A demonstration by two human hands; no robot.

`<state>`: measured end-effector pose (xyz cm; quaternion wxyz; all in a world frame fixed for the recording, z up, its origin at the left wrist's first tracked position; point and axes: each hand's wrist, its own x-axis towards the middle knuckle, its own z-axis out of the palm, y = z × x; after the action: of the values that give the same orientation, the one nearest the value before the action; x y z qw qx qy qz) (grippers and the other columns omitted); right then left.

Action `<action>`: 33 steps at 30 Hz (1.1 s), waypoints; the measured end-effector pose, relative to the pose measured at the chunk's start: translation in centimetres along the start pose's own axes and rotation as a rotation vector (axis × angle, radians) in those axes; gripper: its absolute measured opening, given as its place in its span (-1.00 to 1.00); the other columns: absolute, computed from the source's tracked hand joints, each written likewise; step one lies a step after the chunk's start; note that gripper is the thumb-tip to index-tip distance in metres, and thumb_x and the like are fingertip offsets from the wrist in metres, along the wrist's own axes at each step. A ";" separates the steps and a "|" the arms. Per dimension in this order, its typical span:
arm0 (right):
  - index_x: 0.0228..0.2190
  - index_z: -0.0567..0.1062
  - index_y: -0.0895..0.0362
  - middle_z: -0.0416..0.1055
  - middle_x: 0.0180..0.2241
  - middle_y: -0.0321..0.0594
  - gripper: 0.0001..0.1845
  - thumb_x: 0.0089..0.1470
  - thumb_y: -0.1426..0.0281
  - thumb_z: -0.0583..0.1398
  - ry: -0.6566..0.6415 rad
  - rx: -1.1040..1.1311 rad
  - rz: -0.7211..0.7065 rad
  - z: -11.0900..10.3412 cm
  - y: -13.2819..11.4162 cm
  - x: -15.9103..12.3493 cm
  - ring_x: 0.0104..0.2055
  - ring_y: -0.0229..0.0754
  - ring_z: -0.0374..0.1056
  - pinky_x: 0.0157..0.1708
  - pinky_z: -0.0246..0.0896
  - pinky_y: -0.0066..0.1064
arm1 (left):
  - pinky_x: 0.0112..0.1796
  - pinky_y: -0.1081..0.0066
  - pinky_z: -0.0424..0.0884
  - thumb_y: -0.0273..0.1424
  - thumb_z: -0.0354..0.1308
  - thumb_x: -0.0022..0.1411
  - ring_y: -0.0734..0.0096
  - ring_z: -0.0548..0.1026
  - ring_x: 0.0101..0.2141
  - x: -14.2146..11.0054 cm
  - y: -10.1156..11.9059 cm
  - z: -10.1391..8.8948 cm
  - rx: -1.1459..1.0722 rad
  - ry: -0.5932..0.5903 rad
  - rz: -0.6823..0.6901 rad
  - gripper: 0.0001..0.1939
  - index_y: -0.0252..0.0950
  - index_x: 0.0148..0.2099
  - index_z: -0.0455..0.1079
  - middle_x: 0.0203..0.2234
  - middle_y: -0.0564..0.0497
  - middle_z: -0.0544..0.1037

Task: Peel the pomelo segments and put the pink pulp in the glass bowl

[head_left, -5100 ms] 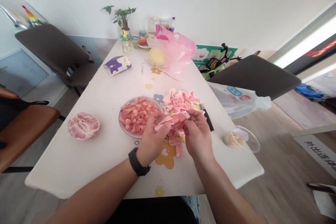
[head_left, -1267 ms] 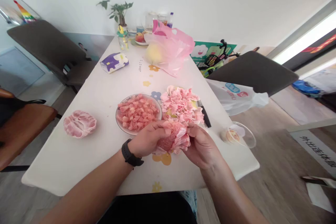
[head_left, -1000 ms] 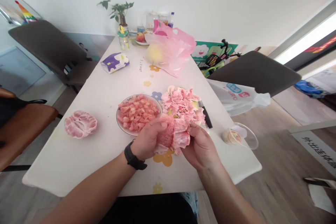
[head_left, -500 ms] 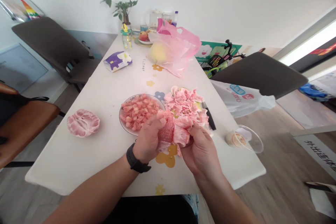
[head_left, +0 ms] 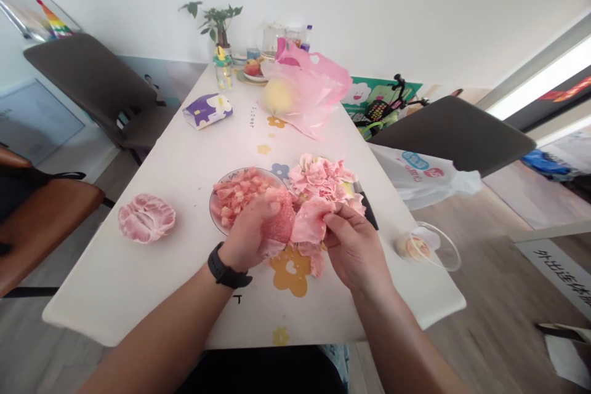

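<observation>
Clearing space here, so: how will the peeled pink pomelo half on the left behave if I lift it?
The peeled pink pomelo half will probably feel soft and floppy, since only thin membrane seems to bind its segments. Its moist-looking flesh may be slippery. Lying broad and low, it seems unlikely to roll.

right hand (head_left: 355, 252) pulling membrane flap (head_left: 308, 220) further from pomelo flesh (head_left: 279, 226), left hand (head_left: 250, 237) now over plate (head_left: 210, 206)

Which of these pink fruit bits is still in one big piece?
The pomelo half lying alone on the table; the plate holds small chunks.
</observation>
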<state>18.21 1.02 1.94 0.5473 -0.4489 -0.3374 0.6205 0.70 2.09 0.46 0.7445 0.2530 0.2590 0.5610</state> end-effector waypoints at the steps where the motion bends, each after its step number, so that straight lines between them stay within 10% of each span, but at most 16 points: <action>1: -0.39 0.56 0.08 0.48 -0.51 -0.35 -0.69 -0.07 0.22 0.52 -0.044 -0.038 0.018 -0.3 -0.1 0.2 -0.53 -0.30 0.32 -0.54 0.27 -0.48 | -0.38 0.37 0.50 -0.28 0.39 0.10 0.17 0.67 -0.31 -0.1 0.1 -0.1 0.018 -0.014 -0.039 -0.71 -0.31 -0.15 0.60 -0.33 -0.08 0.69; 11: -0.50 0.45 0.10 0.20 -0.63 -0.46 -0.50 0.15 -0.02 0.39 -0.326 -0.328 0.003 -2.0 -1.5 1.6 -0.60 -0.38 -0.01 -0.59 -0.13 -0.48 | -0.42 0.40 0.52 -0.39 0.45 0.06 0.34 0.59 -0.49 -0.9 2.0 0.0 0.151 -0.025 -0.205 -0.90 -0.28 -0.36 0.62 -0.50 0.01 0.66; 24: -0.47 0.46 0.06 0.39 -0.52 -0.36 -0.72 0.29 0.26 0.18 -0.291 -0.877 -0.315 4.5 -0.4 5.9 -0.46 -0.23 0.27 -0.42 0.14 -0.36 | -0.46 0.42 0.56 -0.32 0.43 0.06 0.31 0.60 -0.48 -1.6 7.3 -5.8 0.168 0.178 0.062 -0.73 -0.42 -0.23 0.67 -0.43 -0.12 0.68; 33: -0.16 0.64 0.06 0.61 -0.04 -0.08 -0.66 0.33 0.50 0.07 -0.584 -1.164 -0.621 6.6 1.0 7.5 0.08 0.01 0.47 0.09 0.36 -0.07 | -0.30 0.42 0.62 -0.34 0.42 0.04 0.22 0.67 -0.28 -1.4 7.4 -5.9 0.153 0.211 0.141 -0.71 -0.41 -0.19 0.67 -0.28 -0.15 0.72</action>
<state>11.70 8.73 2.09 0.2578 -0.3668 -0.8581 0.2505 -8.85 3.04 1.18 0.6505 0.2660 0.3593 0.6140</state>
